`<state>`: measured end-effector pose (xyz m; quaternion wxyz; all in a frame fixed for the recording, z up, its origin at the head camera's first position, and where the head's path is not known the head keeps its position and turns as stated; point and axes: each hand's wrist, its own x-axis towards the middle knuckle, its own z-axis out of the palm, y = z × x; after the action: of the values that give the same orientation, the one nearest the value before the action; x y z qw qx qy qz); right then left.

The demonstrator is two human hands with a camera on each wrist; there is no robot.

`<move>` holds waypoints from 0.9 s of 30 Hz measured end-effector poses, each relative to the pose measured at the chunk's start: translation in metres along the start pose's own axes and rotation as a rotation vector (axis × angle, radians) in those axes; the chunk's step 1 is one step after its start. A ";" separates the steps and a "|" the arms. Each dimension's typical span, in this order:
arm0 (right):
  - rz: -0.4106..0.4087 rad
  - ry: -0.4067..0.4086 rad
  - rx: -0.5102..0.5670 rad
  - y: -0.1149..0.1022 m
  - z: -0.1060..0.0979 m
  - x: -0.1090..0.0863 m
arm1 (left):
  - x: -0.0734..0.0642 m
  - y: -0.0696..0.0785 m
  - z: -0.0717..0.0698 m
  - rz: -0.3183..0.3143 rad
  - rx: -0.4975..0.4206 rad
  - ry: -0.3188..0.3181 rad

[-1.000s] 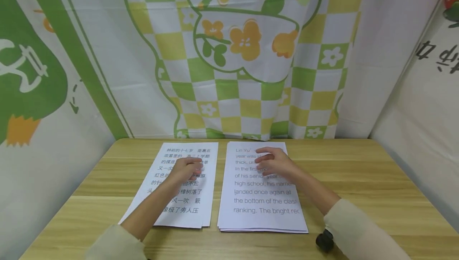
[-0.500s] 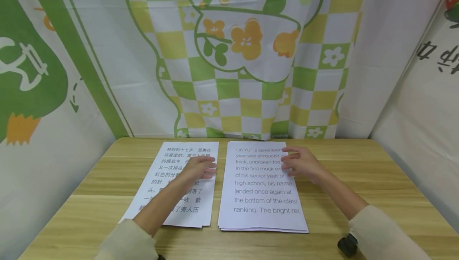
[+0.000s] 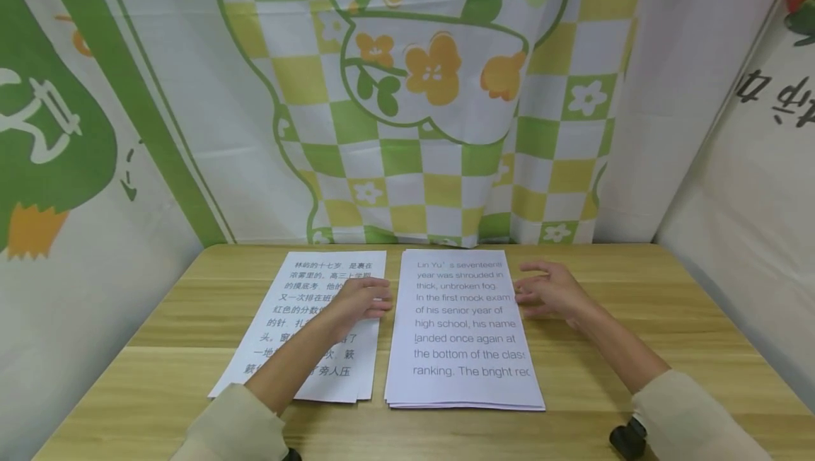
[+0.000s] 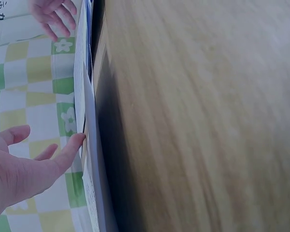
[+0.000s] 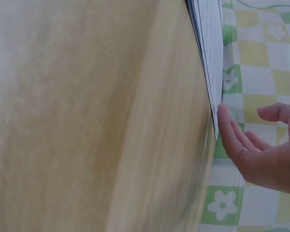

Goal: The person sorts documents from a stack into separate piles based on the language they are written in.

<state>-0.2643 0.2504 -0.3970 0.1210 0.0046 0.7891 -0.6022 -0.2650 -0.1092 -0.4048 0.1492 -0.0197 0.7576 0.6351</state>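
Two stacks of printed paper lie side by side on the wooden table. The right stack [image 3: 461, 334] carries English text, the left stack [image 3: 305, 284] Chinese text. My left hand [image 3: 361, 300] is over the right part of the Chinese stack, its fingertips reaching just past that stack's edge into the gap between the stacks. My right hand [image 3: 550, 291] stands beside the right edge of the English stack, fingertips right at that edge. Both hands have relaxed, slightly bent fingers with nothing between them. In the right wrist view the fingers [image 5: 227, 128] overlap the stack's edge.
The wooden table [image 3: 637, 319] extends on both sides of the papers. A green and yellow checked curtain [image 3: 426, 164] hangs behind its far edge, with printed cloth walls left and right. A black device [image 3: 629, 438] sits at the right sleeve.
My right hand has moved right, from over the English text to beside the stack's right edge. My left hand has shifted right toward the gap. The paper stacks stay in place.
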 end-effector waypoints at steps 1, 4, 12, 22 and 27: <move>0.009 -0.005 0.006 0.000 0.000 0.000 | 0.000 0.001 0.000 0.000 -0.002 -0.005; 0.027 -0.020 0.025 0.001 0.000 0.002 | 0.000 0.002 0.001 -0.001 -0.009 -0.011; 0.040 -0.015 0.060 0.003 -0.001 0.003 | 0.001 0.002 0.007 -0.003 -0.026 -0.022; 0.045 -0.011 0.070 0.003 0.000 0.001 | -0.001 0.004 0.009 -0.006 -0.030 -0.026; 0.038 -0.012 0.081 0.001 0.001 -0.001 | -0.001 0.004 0.007 -0.001 -0.041 -0.029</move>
<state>-0.2629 0.2503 -0.3977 0.1369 0.0208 0.7631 -0.6313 -0.2631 -0.1015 -0.4021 0.1602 -0.0141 0.7421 0.6507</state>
